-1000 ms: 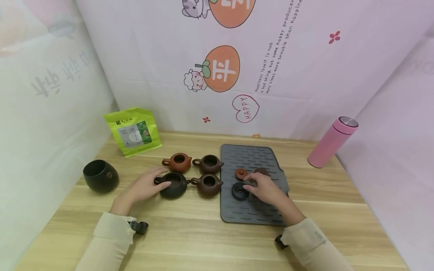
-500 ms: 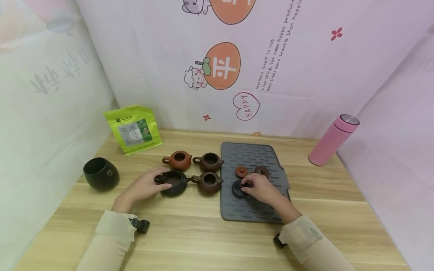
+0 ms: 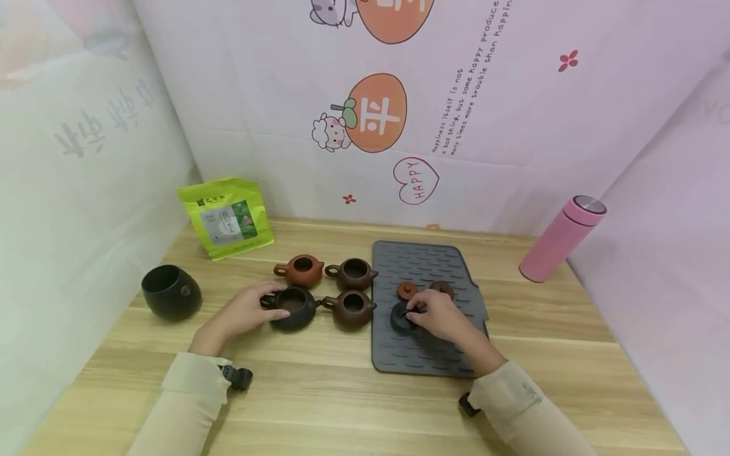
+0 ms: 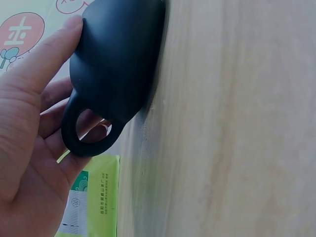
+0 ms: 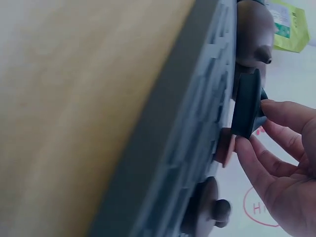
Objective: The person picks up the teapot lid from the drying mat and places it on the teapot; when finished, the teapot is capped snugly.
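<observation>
In the head view my left hand (image 3: 245,311) holds the handle side of a black lidless teapot (image 3: 302,320), thumb at its rim. The left wrist view shows its looped handle (image 4: 71,131) with fingers behind it. On the right, my right hand (image 3: 441,315) pinches a black teapot lid (image 5: 245,106) by its knob, over the grey mat (image 3: 393,354). Whether this lid touches the mat I cannot tell. An orange-brown lid (image 3: 407,291) and a dark brown lid (image 5: 200,210) lie close by; the hand partly covers that area in the head view.
Beside the black teapot stand an orange-brown teapot (image 3: 305,277) and two dark brown teapots, one behind (image 3: 348,282) and one in front (image 3: 345,316), all lidless. A black cup (image 3: 171,301) and green packet (image 3: 228,218) are left, a pink flask (image 3: 556,244) right.
The right hand has shifted slightly left and its fingers have closed on the black lid's knob, uncovering more of the dark brown lid. My left hand stays at the black teapot.
</observation>
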